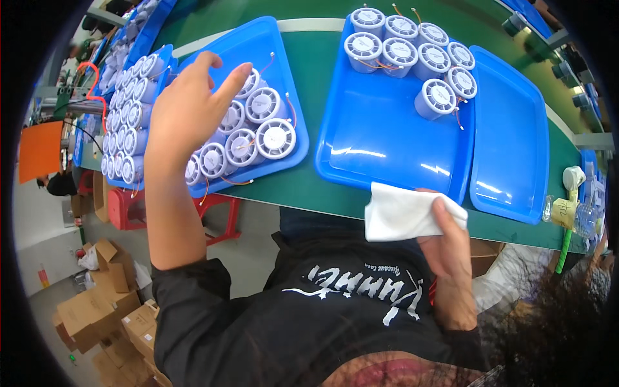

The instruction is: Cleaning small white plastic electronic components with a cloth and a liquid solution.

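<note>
My right hand pinches a folded white cloth at the table's front edge, thumb on top. My left hand hovers over the left blue tray, its thumb and fingers apart and nothing visible between them. Below and beside it, white cylindrical units with round slotted tops, such as this white cylinder, stand in that tray with thin wires trailing out. My hand and forearm hide some of them. In the middle blue tray, several similar white cylinders are grouped toward the far right corner.
A third blue tray lies at the right, beside a clear plastic bottle. Further left, another tray holds rows of white cylinders. A red stool stands under the green table, with cardboard boxes on the floor.
</note>
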Tool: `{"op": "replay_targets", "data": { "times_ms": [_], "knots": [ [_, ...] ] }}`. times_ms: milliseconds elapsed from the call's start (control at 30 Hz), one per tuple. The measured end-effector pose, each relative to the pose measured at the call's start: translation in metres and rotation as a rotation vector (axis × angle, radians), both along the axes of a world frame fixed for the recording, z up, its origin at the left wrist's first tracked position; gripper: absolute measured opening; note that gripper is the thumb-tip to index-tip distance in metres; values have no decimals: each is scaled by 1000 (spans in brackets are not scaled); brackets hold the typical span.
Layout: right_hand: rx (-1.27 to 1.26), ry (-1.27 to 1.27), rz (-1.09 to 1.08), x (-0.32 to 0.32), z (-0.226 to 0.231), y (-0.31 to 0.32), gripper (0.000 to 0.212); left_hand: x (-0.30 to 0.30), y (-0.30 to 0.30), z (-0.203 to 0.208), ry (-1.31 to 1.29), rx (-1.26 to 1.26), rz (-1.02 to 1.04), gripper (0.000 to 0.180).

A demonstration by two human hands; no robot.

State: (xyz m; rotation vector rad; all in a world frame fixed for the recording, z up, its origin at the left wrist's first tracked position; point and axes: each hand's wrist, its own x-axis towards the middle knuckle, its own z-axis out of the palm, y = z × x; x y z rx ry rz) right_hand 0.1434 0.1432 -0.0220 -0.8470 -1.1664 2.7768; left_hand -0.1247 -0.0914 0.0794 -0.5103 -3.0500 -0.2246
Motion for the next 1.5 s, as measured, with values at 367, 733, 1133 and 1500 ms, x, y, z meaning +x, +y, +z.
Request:
{"op": "replay_targets", "data": {
  "times_ms": [367, 733, 1133, 1500],
  "knots": [
    [49, 3, 157, -18, 7, -2, 38, -27, 13, -12, -156, -146, -149, 40],
    [124, 218, -37, -54, 36, 15, 36, 100, 53, -53, -897, 1474, -566, 54],
    [199, 225, -245, -25, 19, 24, 38, 110, 78, -64, -1152, 1444, -414, 59],
    [2097, 424, 130, -46, 41, 10, 35, 116, 82, -74, -1010, 1325, -375, 63]
  ]
}}
